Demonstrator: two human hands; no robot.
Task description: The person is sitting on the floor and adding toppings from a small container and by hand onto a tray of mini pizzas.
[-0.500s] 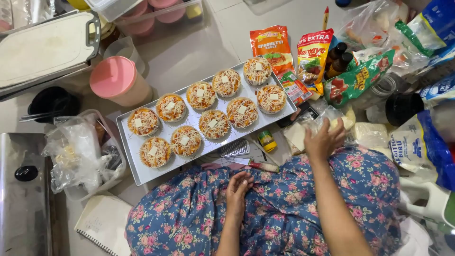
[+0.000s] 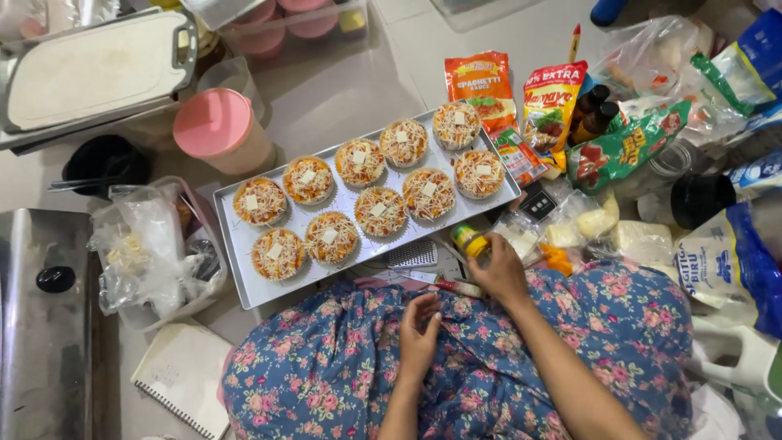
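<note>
Where tray point(image 2: 244, 281) sits, pale tiled floor point(image 2: 342, 90)

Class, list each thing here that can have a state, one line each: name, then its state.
Right hand: closed around the small bottle.
Small bottle: yellow-capped, tilted, held.
Left hand: resting on the floral cloth, holding nothing.
Baking tray: flat, holding nine topped mini pizzas.
Pink-lidded container: upright, lid on.
Grater: lying flat beside the tray.
Notebook: closed.

Pale, seemingly tiled floor point(image 2: 342, 90), evenly lit.
</note>
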